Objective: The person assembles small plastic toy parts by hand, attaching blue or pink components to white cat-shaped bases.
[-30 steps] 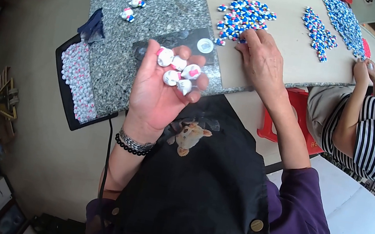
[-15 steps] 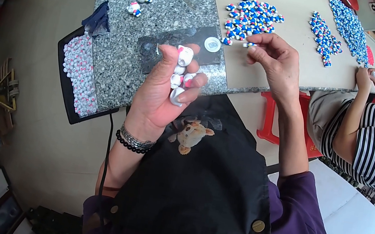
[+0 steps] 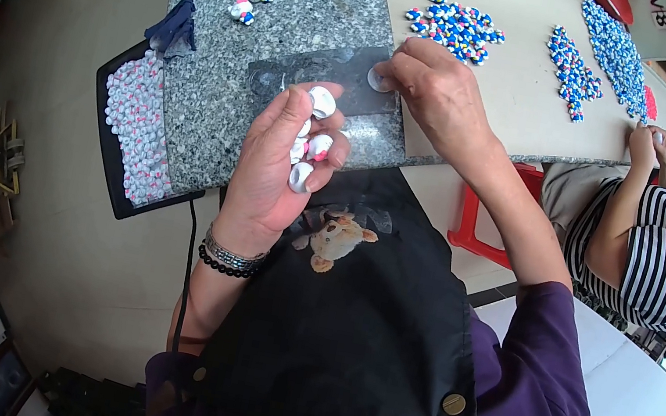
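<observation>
My left hand (image 3: 277,145) is turned palm up, its fingers curled round several small white figurine heads (image 3: 322,102) with pink marks; some show hollow undersides. My right hand (image 3: 438,93) is closed in a pinch, its fingertips at a small round whitish disc (image 3: 378,81) on a dark flat sheet (image 3: 321,72). The back of that hand hides what it pinches; half a second ago a small blue-and-white figurine body showed between these fingers. Beyond my right hand lies a pile of blue-and-white figurine bodies (image 3: 458,30) on tan board.
A black tray (image 3: 113,169) of white-and-pink heads stands at the left by a dark blue cloth (image 3: 173,27). Joined figurines (image 3: 243,11) stand on the granite top. Further body piles (image 3: 571,67) lie at the right, near another person in a striped top (image 3: 663,257). A red stool (image 3: 481,225) stands below.
My right hand has moved left from the edge of the body pile to the round disc and turned its back upward. My left hand has shifted slightly left, still holding the heads.
</observation>
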Demonstrator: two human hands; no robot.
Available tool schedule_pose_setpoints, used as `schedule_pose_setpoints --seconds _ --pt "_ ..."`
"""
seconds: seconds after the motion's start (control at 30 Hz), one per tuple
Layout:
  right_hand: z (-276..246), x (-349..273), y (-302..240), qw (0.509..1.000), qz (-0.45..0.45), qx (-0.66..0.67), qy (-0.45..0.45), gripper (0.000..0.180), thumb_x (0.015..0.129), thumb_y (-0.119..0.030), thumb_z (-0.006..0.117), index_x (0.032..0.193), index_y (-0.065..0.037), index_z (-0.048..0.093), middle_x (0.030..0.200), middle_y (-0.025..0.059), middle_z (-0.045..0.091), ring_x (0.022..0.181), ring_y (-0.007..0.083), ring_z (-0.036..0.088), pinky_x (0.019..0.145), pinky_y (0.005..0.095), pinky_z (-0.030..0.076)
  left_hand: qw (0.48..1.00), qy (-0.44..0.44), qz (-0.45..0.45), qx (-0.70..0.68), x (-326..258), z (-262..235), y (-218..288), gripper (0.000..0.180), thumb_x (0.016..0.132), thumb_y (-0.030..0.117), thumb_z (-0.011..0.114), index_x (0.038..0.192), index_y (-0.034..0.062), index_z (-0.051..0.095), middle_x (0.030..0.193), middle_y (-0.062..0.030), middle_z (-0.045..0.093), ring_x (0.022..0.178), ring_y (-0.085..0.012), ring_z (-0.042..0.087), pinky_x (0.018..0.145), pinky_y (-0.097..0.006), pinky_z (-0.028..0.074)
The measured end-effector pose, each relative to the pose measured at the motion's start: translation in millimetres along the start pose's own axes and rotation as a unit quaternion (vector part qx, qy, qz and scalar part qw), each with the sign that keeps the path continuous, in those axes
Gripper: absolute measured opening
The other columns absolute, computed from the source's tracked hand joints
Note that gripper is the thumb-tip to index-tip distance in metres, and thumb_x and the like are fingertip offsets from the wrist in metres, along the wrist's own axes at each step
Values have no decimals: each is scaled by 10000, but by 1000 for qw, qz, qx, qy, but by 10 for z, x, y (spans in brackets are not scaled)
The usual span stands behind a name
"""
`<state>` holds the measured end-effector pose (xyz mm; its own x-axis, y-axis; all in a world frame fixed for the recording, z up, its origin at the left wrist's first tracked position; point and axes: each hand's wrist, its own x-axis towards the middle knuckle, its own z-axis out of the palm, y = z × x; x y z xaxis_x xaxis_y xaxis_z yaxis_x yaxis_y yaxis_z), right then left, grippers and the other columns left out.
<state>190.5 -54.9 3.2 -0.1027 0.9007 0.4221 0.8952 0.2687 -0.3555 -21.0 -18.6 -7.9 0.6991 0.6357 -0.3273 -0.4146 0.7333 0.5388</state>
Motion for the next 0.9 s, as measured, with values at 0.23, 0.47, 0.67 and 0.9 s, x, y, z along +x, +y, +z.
schedule_pose_setpoints --seconds 0.23,0.47,0.67,0.9 --pt "-49 19 -37 997 -6 -56 -57 74 738 -8 646 807 -19 622 780 96 535 756 266 594 646 371 496 997 34 41 64 10 21 59 362 1022 324 470 1178 3 530 955 -97 617 668 -159 578 394 -186 373" --pt "-54 14 -129 996 -5 -80 -36 63 740 -17 651 782 -6 603 764 95 529 737 275 596 640 373 499 990 29 72 115 43 77 30 368 1014 365 475 1163 32 520 908 -67 582 651 -127 570 403 -176 375" --pt "-78 -1 -63 974 132 176 63 84 785 18 701 869 15 696 836 69 632 708 169 623 624 284 511 987 16 91 131 143 177 -33 381 1011 356 487 1194 22 489 945 -74 573 648 -125 573 397 -172 372" --pt "-72 50 -319 863 234 434 108 79 816 6 705 891 13 731 815 44 652 695 82 600 602 217 494 985 -4 99 139 202 207 -62 326 996 309 539 1165 35 488 780 -48 582 627 -65 552 416 -174 355"
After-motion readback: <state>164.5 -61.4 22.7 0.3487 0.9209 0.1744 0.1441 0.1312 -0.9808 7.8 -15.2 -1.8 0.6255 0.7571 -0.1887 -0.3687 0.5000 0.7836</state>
